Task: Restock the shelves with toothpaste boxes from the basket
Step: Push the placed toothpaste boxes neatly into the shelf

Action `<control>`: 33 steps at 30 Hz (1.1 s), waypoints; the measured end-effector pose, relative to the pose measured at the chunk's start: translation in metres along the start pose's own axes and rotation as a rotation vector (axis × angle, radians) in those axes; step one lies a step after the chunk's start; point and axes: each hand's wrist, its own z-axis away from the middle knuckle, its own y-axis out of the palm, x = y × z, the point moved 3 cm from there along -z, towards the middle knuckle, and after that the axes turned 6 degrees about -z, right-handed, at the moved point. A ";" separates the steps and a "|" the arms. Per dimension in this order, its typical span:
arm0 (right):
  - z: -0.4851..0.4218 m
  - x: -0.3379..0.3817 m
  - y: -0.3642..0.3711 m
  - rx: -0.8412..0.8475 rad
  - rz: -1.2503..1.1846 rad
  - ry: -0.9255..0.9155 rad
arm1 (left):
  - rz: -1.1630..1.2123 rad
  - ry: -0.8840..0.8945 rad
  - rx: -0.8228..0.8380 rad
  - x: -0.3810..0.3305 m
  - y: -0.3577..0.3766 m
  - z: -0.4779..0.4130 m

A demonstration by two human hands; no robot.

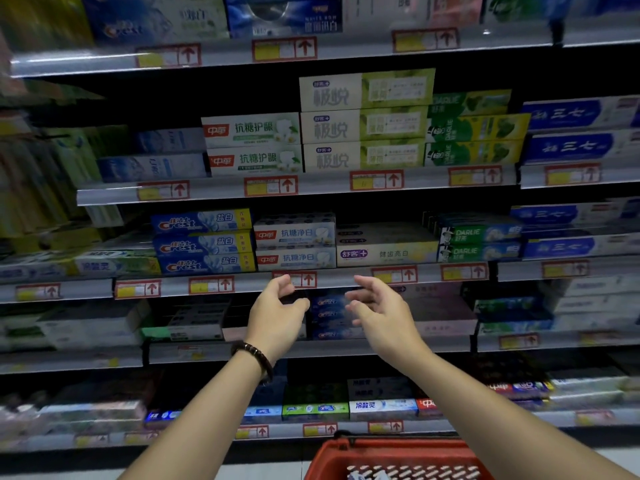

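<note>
Two hands reach up side by side before the shelving in the head view. The left hand (277,310), with a dark bead bracelet (256,355) at the wrist, and the right hand (381,310) each show a loose, parted grip, fingers half curled and holding nothing. Between them, further back on the shelf (329,348), sits a blurred stack of blue Crest toothpaste boxes (327,317). The rows above hold other toothpaste boxes (294,233). The red basket (346,452) stands low at the right; something pale lies inside, possibly a box.
</note>
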 end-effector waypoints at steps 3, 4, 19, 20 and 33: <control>0.015 -0.002 -0.005 0.001 -0.001 0.006 | 0.014 -0.010 0.011 -0.001 0.003 0.013; 0.020 -0.002 -0.007 0.006 -0.006 0.008 | 0.023 -0.016 0.013 0.000 0.005 0.018; 0.107 -0.035 -0.040 -0.003 -0.058 0.107 | 0.133 -0.084 0.080 0.025 0.042 0.107; 0.113 -0.037 -0.041 -0.004 -0.063 0.110 | 0.142 -0.086 0.084 0.025 0.043 0.113; 0.186 -0.080 -0.065 0.006 -0.104 0.214 | 0.125 -0.141 0.109 0.058 0.070 0.175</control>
